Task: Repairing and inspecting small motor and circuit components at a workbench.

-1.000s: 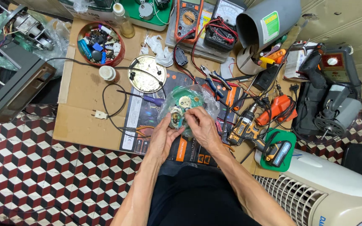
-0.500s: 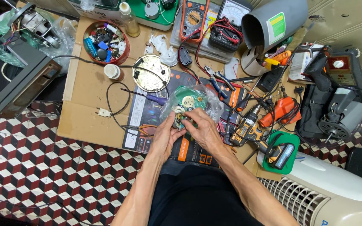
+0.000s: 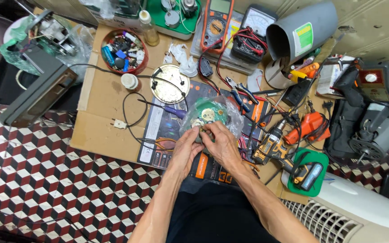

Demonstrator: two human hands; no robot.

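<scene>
The left hand (image 3: 186, 148) and right hand (image 3: 219, 145) close together on a small part (image 3: 200, 131) (too small to identify) at the near edge of a green round unit in a clear plastic bag (image 3: 212, 112). Beyond the bag lies a brass disc (image 3: 169, 84); farther still, an orange multimeter (image 3: 215, 20).

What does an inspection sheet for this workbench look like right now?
Surface: cardboard sheet laid on the floor, crowded.
Job's things: green round part in a clear plastic bag, held by both hands.
Clutter: red bowl of small parts, orange multimeter, cordless drill, grey pipe.
Hands: left hand and right hand pinch the bag's near edge.
Cables: black cord with white plug; red test leads.
Surroundings: checkered tile floor, white fan housing.
</scene>
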